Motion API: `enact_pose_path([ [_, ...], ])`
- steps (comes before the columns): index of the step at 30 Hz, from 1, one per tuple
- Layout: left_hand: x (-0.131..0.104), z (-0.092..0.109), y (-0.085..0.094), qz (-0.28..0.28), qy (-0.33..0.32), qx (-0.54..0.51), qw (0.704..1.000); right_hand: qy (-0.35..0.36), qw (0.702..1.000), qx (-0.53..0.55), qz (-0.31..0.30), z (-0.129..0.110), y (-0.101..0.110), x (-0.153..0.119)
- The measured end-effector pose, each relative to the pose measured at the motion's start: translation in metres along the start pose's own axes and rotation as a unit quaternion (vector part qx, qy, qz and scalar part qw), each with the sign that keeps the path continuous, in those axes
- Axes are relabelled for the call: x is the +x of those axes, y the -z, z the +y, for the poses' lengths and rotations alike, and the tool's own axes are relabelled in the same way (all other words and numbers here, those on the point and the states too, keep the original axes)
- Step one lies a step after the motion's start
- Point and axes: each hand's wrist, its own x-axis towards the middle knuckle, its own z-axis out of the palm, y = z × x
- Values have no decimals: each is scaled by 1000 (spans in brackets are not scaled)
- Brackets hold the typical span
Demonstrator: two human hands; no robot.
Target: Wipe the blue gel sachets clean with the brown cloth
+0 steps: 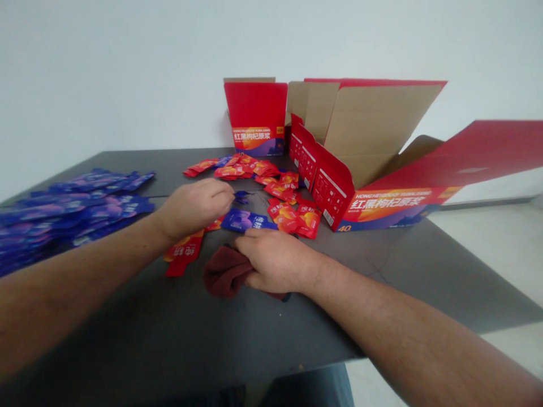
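Two hands are at work over the dark grey table (pixel 322 333) I'm watching from here. The right hand (pixel 275 260) has its fingers closed on a bunched maroon cloth (pixel 227 274), low over the near side of the sachets. The left hand (pixel 201 200) is curled nearly into a fist; a dark blue scrap (pixel 241 196) shows right at its fingertips, but I cannot tell whether the fingers pinch it or merely hover beside it.

I read the step in hand as sorting through sachets with the cloth at the ready. The next move, I judge, calls for a flat, light fingertip grip, since thin packets overlap and could slide together. A single blue sachet (pixel 248 220) lies just beyond the right knuckles, with red sachets (pixel 284 216) loosely heaped beyond and to its right.

The cloth looks soft and matt, folded into rounded creases with a dark edge. The sachets are flat printed rectangles, apparently slick film. A layered stack of blue sachets (pixel 85 206) spreads along the left. On the right, the open goji-juice carton (pixel 386 206) shows plain brown board inside its flared flaps; a second carton (pixel 257 116) stands behind.
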Motion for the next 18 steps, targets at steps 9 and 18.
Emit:
enact_pose_path([
  [9, 19, 3, -5, -7, 40, -54, 998, 7, 1000, -4, 3, 1, -3, -1],
  [18, 110, -40, -86, -107, 117, 0, 987, 3, 1000, 7, -9, 2, 0, 0],
])
